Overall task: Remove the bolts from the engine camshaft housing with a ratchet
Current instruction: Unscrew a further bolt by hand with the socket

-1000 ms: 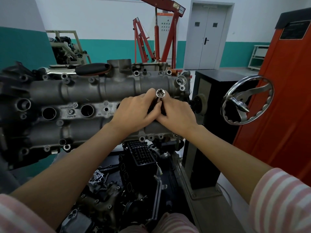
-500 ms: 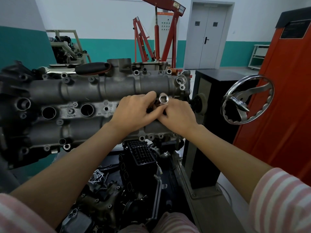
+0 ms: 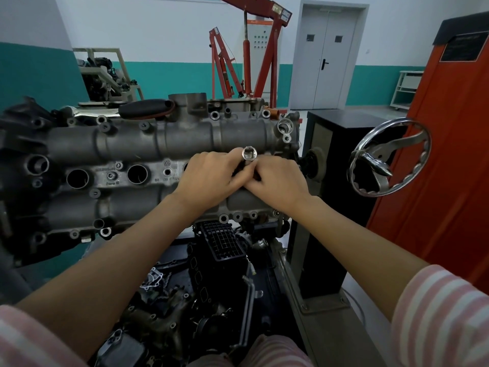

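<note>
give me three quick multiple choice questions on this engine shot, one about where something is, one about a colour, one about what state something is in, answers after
1. Where is the chrome handwheel?
A. right of the camshaft housing, in front of the orange cabinet
B. on the floor under the engine
C. left of the housing, by the teal wall

2. What colour is the engine hoist at the back?
A. yellow
B. red
C. black

3. What state is the socket in?
A. lying loose on the floor
B. seated down on a bolt, nobody touching it
C. held between the left hand and right hand, open end towards the camera

Answers:
1 A: the wheel overlaps the cabinet's left edge.
2 B: its frame and boom are red.
3 C: both hands' fingers close around its lower part and its hollow end shows.
</note>
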`<state>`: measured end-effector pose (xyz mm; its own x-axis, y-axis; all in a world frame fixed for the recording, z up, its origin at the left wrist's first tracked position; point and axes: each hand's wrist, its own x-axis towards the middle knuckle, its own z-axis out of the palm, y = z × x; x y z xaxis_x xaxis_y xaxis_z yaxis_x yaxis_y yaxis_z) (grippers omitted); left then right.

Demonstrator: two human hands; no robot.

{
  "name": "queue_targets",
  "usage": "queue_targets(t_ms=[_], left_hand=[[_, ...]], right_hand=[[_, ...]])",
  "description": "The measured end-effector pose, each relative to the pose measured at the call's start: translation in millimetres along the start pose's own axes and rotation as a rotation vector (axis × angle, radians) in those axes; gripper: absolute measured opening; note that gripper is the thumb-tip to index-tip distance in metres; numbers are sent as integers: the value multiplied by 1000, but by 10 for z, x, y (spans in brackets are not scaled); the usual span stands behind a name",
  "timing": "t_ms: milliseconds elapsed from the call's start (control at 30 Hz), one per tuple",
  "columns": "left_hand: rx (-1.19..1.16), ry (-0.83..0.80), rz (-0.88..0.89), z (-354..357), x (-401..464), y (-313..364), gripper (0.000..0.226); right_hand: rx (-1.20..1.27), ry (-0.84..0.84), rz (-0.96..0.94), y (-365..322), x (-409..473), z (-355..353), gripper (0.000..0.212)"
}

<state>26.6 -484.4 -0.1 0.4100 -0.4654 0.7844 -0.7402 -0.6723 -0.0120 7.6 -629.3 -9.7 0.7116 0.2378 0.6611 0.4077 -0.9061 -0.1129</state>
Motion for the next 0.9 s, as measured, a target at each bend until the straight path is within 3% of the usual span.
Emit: queue_targets(t_ms=[200, 300, 600, 767, 900], left_hand=[[-29, -45, 5, -10, -1, -7, 60], [10, -53, -19, -21, 7, 1, 64], [-41, -44, -3, -40, 10, 39, 31], [0, -40, -47, -1, 8, -14, 61], [28, -54, -54, -3, 11, -22, 70]], right_hand=[[47, 85, -43, -9, -28, 5, 20], [7, 25, -22, 13, -11, 22, 22], [-58, -8, 1, 36, 18, 33, 33], [-22, -6, 6, -2, 3, 2, 30], [-28, 4, -3, -6, -10, -2, 26]])
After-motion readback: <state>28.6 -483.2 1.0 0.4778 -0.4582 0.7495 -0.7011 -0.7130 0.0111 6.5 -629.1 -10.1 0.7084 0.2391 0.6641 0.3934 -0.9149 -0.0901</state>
